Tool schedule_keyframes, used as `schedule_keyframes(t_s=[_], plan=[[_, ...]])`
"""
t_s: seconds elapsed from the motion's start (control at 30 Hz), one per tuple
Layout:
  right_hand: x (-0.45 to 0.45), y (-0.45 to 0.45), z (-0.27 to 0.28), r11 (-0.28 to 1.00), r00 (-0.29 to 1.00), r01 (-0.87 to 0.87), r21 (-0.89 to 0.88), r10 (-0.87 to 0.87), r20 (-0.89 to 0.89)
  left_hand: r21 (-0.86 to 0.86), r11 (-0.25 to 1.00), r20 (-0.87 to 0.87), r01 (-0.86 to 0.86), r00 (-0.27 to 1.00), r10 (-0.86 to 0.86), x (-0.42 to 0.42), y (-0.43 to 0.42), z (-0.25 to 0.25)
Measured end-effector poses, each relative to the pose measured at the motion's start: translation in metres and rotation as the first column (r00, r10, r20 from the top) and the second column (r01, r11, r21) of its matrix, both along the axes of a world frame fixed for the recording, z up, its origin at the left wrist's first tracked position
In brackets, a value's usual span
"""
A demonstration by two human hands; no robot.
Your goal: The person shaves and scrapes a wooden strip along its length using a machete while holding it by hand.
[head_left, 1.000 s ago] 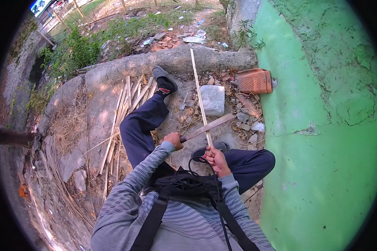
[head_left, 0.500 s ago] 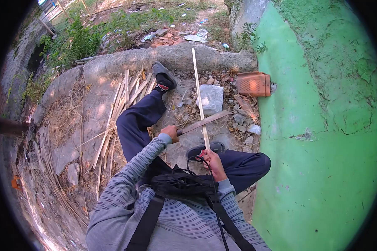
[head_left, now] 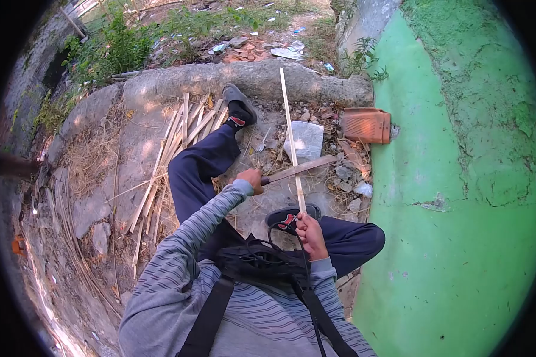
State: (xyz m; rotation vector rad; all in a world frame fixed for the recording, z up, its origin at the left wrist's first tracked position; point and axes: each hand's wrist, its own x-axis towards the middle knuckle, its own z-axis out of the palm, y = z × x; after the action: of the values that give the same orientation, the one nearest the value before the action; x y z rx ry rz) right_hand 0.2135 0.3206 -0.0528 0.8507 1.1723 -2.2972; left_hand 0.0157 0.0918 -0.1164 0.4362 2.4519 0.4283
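My left hand (head_left: 251, 181) is closed round the dark handle of a long machete (head_left: 301, 169), whose blade points right and slightly up. The blade lies across a long pale wooden strip (head_left: 289, 122). My right hand (head_left: 311, 232) grips the strip's lower end, near a black cable. From there the strip runs away from me, past the left edge of a whitish stone block (head_left: 304, 140), and its far tip overlaps the low concrete ledge. Left of my bent leg lies a loose pile of similar strips (head_left: 171, 143).
A green wall (head_left: 446, 262) rises on the right, with an orange brick (head_left: 367, 125) at its foot. Rubble and dry leaves lie around the block. A curved concrete ledge (head_left: 202, 83) crosses ahead, plants and litter beyond it. My shoes (head_left: 239, 107) rest on the ground.
The blade first moved a little away from me along the strip, and my left hand has since shifted slightly right. Both hands keep their hold. The whole view has shifted slightly.
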Motion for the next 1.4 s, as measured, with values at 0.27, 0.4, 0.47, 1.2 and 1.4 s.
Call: schedule_keyframes(t_s=[0.27, 0.4, 0.47, 1.2, 1.4], plan=[[0.026, -0.009, 0.009, 0.998, 1.000, -0.023, 0.056, 0.023, 0.008, -0.064, 0.988, -0.038, -0.144, 0.989, 0.142, 0.004, -0.004, -0.024], [0.036, -0.002, 0.016, 0.999, 0.999, 0.001, -0.043, 0.001, 0.045, -0.004, 0.980, -0.008, -0.198, 0.980, 0.198, -0.024, -0.015, 0.000], [0.029, 0.001, 0.014, 0.998, 1.000, 0.002, -0.061, -0.001, 0.012, 0.023, 0.985, -0.037, -0.169, 0.985, 0.169, -0.015, -0.013, -0.009], [0.031, 0.004, 0.000, 0.993, 0.999, 0.023, -0.120, -0.020, 0.031, 0.188, 0.979, 0.052, -0.076, 0.996, 0.067, 0.056, -0.012, -0.015], [0.032, 0.002, 0.002, 0.993, 0.999, 0.037, -0.108, -0.034, 0.032, 0.247, 0.964, 0.068, -0.095, 0.994, 0.080, 0.054, -0.013, -0.029]])
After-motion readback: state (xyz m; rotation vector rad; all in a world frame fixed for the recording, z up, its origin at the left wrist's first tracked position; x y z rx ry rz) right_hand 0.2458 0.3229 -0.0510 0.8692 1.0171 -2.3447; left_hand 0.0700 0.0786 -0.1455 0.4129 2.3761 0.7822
